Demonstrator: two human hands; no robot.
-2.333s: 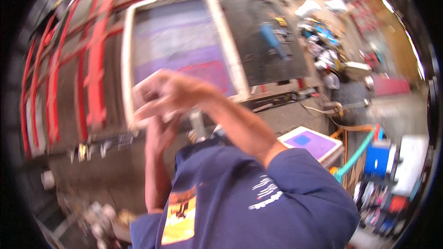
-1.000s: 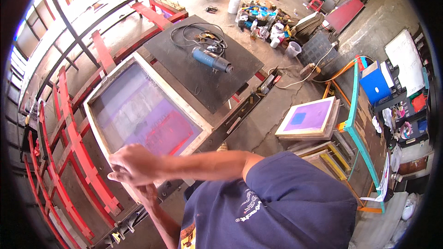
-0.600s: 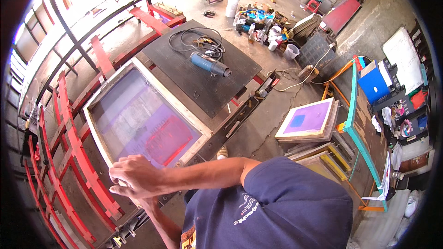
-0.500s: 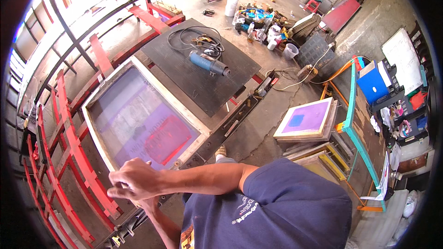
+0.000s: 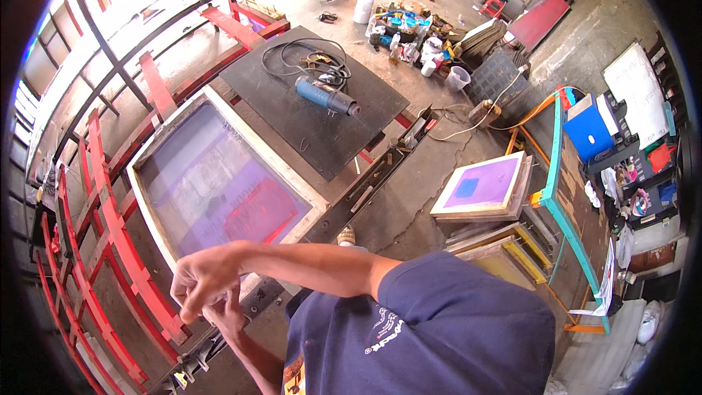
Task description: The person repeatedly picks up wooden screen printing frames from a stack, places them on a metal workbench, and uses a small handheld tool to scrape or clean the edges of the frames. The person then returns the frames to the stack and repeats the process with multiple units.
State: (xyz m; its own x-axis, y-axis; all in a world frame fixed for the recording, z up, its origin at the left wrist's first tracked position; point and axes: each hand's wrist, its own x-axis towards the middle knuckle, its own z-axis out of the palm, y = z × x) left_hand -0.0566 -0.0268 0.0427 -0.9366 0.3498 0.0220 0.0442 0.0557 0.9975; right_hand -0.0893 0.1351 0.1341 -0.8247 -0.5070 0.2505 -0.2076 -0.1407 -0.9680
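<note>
A white wooden screen-printing frame [image 5: 315, 206] with translucent mesh [image 5: 190, 168] and purple and red patches lies on the machine. At its near corner my right hand [image 5: 205, 281] is bent over with curled fingers; what they grip is hidden. My left hand [image 5: 228, 313] is just below it, partly covered by the right one, with fingers raised toward that corner; what it holds cannot be seen. Beyond the frame, a blue heat gun [image 5: 322, 95] and coiled black cord [image 5: 307, 55] lie on a black board [image 5: 336, 143].
Red metal rails [image 5: 102, 190] run along the left. At right are stacked screens [image 5: 493, 183] and a teal-edged table [image 5: 556, 183] near a blue binder [image 5: 589, 128]. Further back, cluttered supplies [image 5: 409, 33], a white bucket [image 5: 364, 6] and a clear pail [image 5: 457, 79] stand on the floor.
Earlier the view was blurred and turned differently. Since half a second ago, my right hand has tipped downward, its fingers bending lower, while my left hand shows more beneath it.
</note>
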